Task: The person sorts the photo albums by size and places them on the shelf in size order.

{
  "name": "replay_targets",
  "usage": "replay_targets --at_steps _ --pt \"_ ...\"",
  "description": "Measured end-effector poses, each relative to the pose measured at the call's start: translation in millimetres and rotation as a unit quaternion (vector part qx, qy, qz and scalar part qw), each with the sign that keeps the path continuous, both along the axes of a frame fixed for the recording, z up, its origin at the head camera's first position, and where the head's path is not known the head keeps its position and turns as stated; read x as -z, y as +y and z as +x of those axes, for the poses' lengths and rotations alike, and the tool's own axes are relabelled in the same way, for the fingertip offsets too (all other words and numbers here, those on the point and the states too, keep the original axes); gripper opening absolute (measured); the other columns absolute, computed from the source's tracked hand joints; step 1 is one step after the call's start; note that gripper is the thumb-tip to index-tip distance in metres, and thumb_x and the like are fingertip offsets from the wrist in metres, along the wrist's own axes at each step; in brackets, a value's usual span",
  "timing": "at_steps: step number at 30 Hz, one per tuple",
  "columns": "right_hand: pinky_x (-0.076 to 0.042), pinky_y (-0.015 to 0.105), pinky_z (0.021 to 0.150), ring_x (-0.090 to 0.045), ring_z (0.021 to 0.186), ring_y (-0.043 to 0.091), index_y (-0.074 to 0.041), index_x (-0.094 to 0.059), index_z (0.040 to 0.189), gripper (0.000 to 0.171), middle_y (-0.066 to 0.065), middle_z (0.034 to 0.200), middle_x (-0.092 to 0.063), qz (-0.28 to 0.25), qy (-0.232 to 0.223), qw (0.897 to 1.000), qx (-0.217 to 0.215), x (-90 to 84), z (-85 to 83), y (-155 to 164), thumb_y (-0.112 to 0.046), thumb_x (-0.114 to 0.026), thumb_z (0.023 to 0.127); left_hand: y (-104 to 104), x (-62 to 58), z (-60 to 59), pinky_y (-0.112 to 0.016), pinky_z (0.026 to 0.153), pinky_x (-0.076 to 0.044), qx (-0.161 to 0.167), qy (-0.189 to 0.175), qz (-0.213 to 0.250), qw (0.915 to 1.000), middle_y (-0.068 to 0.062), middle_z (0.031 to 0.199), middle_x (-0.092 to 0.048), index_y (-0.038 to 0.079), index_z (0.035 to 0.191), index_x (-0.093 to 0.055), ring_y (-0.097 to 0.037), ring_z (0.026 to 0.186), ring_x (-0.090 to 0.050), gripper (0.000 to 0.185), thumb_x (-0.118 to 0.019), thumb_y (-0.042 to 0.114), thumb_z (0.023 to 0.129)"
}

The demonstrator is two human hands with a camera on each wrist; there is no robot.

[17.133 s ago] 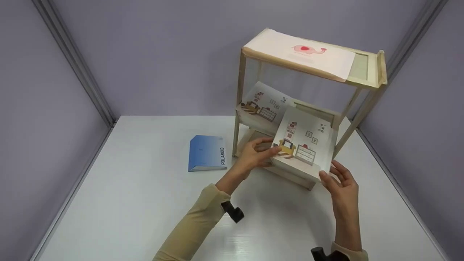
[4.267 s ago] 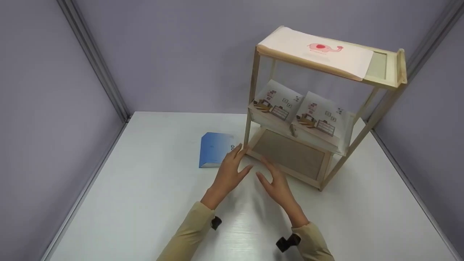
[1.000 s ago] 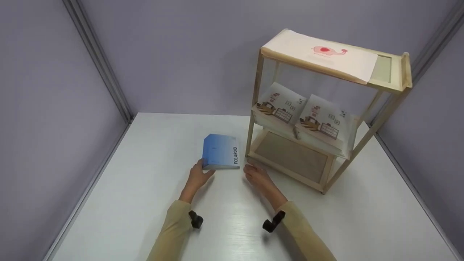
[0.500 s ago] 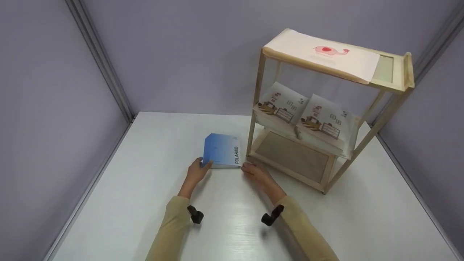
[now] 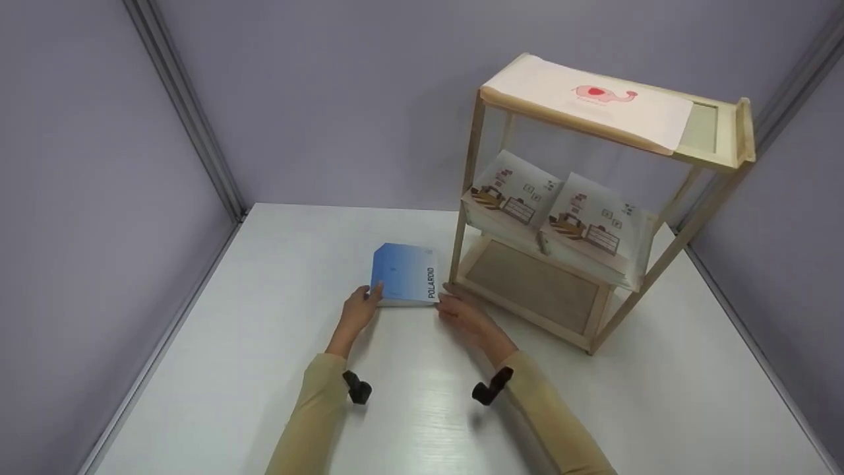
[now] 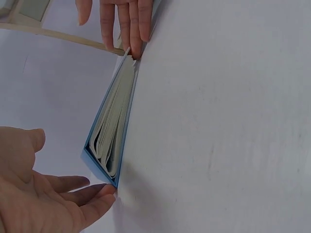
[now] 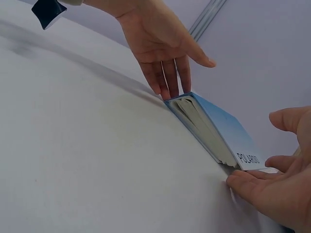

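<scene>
A blue photo album (image 5: 403, 274) marked POLAROID lies on the white table, left of the wooden rack. My left hand (image 5: 357, 312) is at the album's left side. In the left wrist view its fingertips (image 6: 104, 191) touch the bottom of the blue spine, while the thumb stands apart above. On the opposite side is my right hand (image 5: 471, 323), its fingertips (image 7: 240, 178) right at the lower right corner of the album, thumb raised clear of the cover. The inner pages (image 6: 114, 114) show between the covers.
The wooden rack (image 5: 643, 297) stands close to my right hand. Two white illustrated books (image 5: 517, 191) lean side by side on its tilted middle shelf. A white cloth (image 5: 587, 99) with a pink elephant covers most of its top. Grey-purple walls (image 5: 330, 119) enclose the table (image 5: 409, 396).
The white book held earlier in both hands now rests on the rack's middle shelf. Both hands have come to the album's sides. Over the last second they drew in closer to it.
</scene>
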State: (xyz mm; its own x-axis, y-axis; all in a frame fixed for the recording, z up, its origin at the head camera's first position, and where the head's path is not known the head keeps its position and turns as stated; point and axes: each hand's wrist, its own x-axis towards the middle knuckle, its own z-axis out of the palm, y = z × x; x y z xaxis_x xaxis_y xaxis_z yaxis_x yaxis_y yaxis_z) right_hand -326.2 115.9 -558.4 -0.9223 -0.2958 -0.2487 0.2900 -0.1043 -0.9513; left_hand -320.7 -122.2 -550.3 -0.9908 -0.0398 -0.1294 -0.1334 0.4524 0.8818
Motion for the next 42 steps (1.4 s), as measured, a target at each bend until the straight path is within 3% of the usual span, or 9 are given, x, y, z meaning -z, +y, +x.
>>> replay_targets --at_steps 5,11,20,26,35,42 --pt "-0.030 0.038 0.109 -0.037 0.132 0.031 -0.003 -0.018 0.147 0.062 0.019 0.145 -0.034 -0.012 -0.006 1.000 -0.007 -0.6 -1.7 0.5 -0.023 -0.050 0.097 -0.6 1.3 -0.8 -0.050 0.105 -0.033 0.000 -0.003 -0.005 1.0000 -0.029 0.137 -0.040 -0.010 0.138 -0.032 -0.041 0.129 -0.037 0.073 -0.034 0.050 0.097" --pt "-0.033 0.038 0.107 -0.039 0.130 0.030 -0.001 -0.019 0.145 0.070 0.017 0.145 -0.032 -0.012 -0.009 1.000 -0.011 -1.6 0.1 -1.0 -0.028 -0.057 0.093 0.4 0.1 -0.2 -0.050 0.104 -0.034 0.001 -0.003 -0.002 1.0000 -0.029 0.136 -0.041 -0.010 0.137 -0.034 -0.041 0.128 -0.038 0.071 -0.033 0.049 0.098" --pt "-0.031 0.040 0.109 -0.035 0.132 0.033 0.004 -0.020 0.142 0.069 0.021 0.144 -0.031 -0.015 -0.009 1.000 -0.024 -1.9 0.0 -3.1 -0.027 -0.056 0.093 3.4 -3.7 2.2 -0.049 0.104 -0.035 0.024 0.002 0.039 0.9990 -0.025 0.131 -0.049 -0.010 0.134 -0.040 -0.040 0.125 -0.042 0.069 -0.034 0.048 0.098" --pt "-0.028 0.039 0.110 -0.034 0.133 0.034 0.008 -0.018 0.140 0.068 0.023 0.143 -0.031 -0.032 -0.008 0.999 -0.028 -0.7 -0.8 -4.6 -0.021 -0.057 0.093 4.2 -3.4 2.7 -0.048 0.105 -0.034 0.025 0.000 0.055 0.9981 -0.026 0.134 -0.046 -0.011 0.134 -0.039 -0.040 0.127 -0.040 0.068 -0.036 0.046 0.098" --pt "-0.025 0.039 0.112 -0.032 0.133 0.034 0.010 -0.023 0.138 0.059 0.022 0.142 -0.029 -0.041 -0.004 0.999 -0.027 2.1 0.9 -4.1 -0.017 -0.053 0.094 3.8 -1.5 1.8 -0.048 0.108 -0.030 0.018 -0.029 0.095 0.9949 -0.025 0.137 -0.043 -0.011 0.134 -0.040 -0.038 0.131 -0.036 0.066 -0.037 0.045 0.098" --pt "-0.020 0.039 0.114 -0.025 0.137 0.034 0.009 -0.017 0.139 0.059 0.022 0.143 -0.025 -0.087 -0.019 0.996 -0.033 3.7 -1.0 -4.4 -0.012 -0.051 0.095 -0.9 -3.5 -4.0 -0.044 0.112 -0.022 -0.006 -0.091 0.121 0.9885 -0.021 0.146 -0.032 -0.007 0.139 -0.035 -0.036 0.137 -0.025 0.067 -0.035 0.046 0.097"
